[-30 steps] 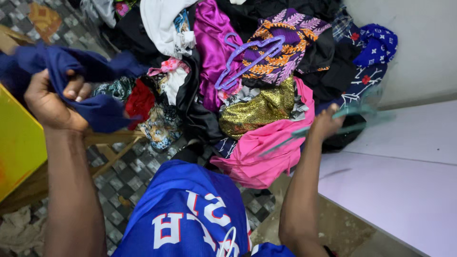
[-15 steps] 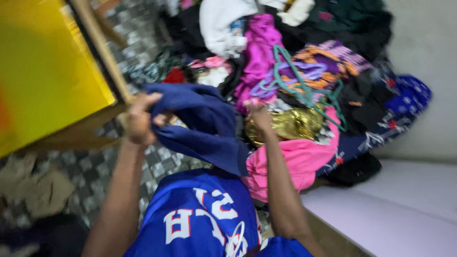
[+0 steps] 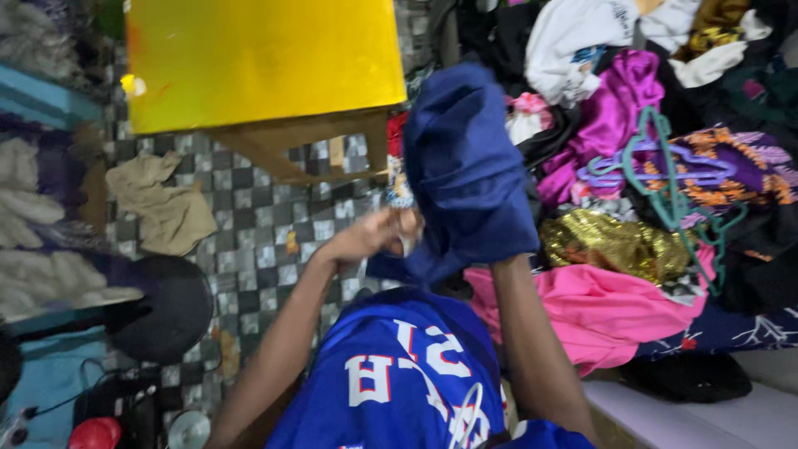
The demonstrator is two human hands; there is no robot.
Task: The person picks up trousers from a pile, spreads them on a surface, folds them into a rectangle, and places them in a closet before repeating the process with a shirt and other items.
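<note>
1. Cloth dominates the centre of the frame: a dark navy-blue fabric garment (image 3: 465, 166) is held up in the air, bunched, with its long axis running from the upper middle down toward the lower middle.
2. The right hand is hidden inside or behind the garment; the forearm rises from the lower centre straight into its bottom edge, so whether those fingers are closed I cannot tell.
3. The left hand (image 3: 374, 235) sits just left of the garment's lower hem, fingers curled and pinched on something at that hem; blur hides exactly what they grip.
4. The garment thus lies up and to the right of the left fingers, and the right arm is the nearer one.
5. Behind, at right, a heap of mixed colourful clothes (image 3: 632, 183) carries a purple plastic hanger (image 3: 665, 170) and a teal plastic hanger (image 3: 677, 204); a yellow-topped wooden table (image 3: 258, 58) fills the upper left, over the checked tile floor (image 3: 249, 249).
</note>
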